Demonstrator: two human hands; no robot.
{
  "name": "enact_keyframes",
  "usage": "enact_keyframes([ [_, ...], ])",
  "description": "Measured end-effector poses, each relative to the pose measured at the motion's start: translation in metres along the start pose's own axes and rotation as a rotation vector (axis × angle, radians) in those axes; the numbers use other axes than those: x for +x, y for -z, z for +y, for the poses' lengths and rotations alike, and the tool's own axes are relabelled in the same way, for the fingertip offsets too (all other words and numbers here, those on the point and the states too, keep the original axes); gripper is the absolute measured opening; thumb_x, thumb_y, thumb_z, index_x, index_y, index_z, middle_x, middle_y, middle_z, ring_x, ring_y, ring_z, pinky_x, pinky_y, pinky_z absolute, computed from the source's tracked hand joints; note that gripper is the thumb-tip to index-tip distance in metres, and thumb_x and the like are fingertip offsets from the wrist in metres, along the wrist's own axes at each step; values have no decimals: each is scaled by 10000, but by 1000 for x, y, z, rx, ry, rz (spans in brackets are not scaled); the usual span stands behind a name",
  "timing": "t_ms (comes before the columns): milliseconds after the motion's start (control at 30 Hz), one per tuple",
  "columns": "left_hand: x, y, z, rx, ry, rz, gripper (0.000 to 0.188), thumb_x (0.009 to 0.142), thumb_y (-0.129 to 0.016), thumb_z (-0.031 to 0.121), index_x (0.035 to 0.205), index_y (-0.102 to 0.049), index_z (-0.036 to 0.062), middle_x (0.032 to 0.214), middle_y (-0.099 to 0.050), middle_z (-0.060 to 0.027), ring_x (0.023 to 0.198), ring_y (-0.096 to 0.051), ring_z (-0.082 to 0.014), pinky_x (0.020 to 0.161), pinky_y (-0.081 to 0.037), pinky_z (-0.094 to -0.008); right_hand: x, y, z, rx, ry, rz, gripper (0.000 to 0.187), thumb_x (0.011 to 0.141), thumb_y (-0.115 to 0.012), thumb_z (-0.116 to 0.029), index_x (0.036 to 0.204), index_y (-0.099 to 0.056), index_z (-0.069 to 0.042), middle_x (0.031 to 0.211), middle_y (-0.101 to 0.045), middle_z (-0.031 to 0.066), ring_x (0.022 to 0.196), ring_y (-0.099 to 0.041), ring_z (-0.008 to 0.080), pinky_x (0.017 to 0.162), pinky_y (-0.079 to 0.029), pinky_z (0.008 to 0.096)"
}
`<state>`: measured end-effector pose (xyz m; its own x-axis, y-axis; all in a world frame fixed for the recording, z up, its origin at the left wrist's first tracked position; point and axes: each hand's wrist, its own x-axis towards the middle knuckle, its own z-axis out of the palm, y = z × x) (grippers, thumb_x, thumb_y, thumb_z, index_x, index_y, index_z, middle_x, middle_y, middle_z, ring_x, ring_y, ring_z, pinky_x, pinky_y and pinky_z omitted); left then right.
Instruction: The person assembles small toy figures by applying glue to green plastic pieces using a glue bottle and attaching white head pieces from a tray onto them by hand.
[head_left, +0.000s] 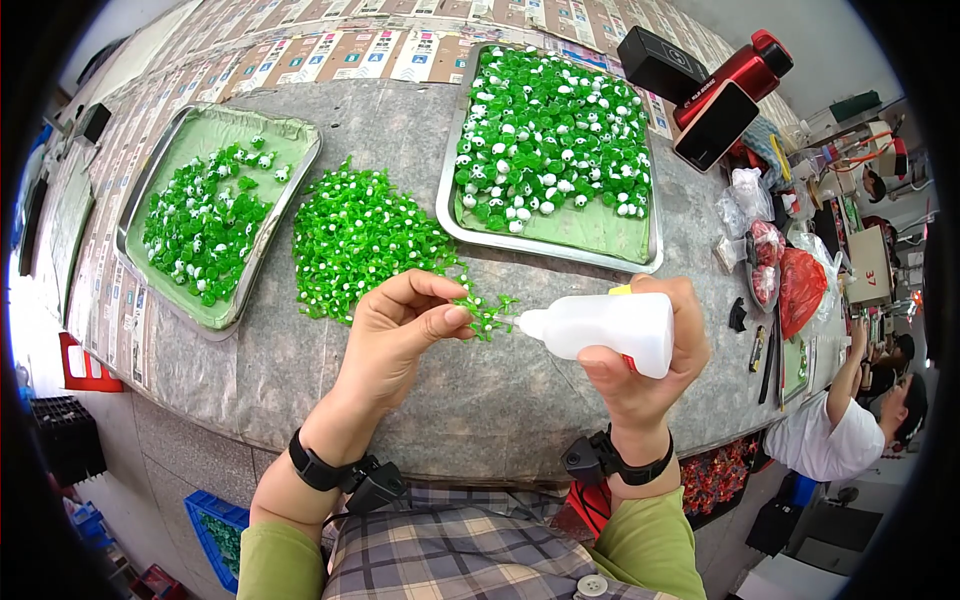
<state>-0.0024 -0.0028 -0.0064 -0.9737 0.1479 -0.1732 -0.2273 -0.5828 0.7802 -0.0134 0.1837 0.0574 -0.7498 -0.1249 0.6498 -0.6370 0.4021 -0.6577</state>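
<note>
Red bottle (742, 72) beside a black box (660, 62), a dark phone (716, 125) in front

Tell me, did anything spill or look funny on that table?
Maybe the green heap: it lies loose on the table between the left tray and the big tray, while other green bits sit in those trays. It's one pile, though, so I can't say it spilled. Nothing else stands out.
</note>
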Motion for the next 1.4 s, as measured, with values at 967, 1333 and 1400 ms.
enact_keyframes([
  [967, 3, 1, -2, -25, 53, 55, 139, 739, -595, 64, 863, -545, 24, 747, -573, -41, 666, -554, -112, 629, -484, -259, -38, 93, 83, -861, -253, 348, 333, 693, -613, -33, 981, -449, -5, 965, -549, 92, 844, -520, 163, 730, -412, 260],
  [1333, 1, 2, 1, -41, 49, 49, 140, 741, -596, 71, 864, -545, 27, 748, -573, -37, 669, -556, -114, 631, -486, -264, 27, 0, 121, -656, -419, -270, 271, 631, -669, -224, 787, -557, -32, 676, -568, 79, 612, -549, 211, 548, -420, 313],
  [1400, 2, 1, 1, -39, 52, 44, 140, 740, -597, 72, 864, -546, 28, 749, -573, -36, 667, -555, -113, 631, -486, -263, 23, -9, 132, -722, -388, -262, 295, 625, -673, -239, 796, -551, -32, 659, -576, 83, 591, -555, 213, 542, -424, 319],
])
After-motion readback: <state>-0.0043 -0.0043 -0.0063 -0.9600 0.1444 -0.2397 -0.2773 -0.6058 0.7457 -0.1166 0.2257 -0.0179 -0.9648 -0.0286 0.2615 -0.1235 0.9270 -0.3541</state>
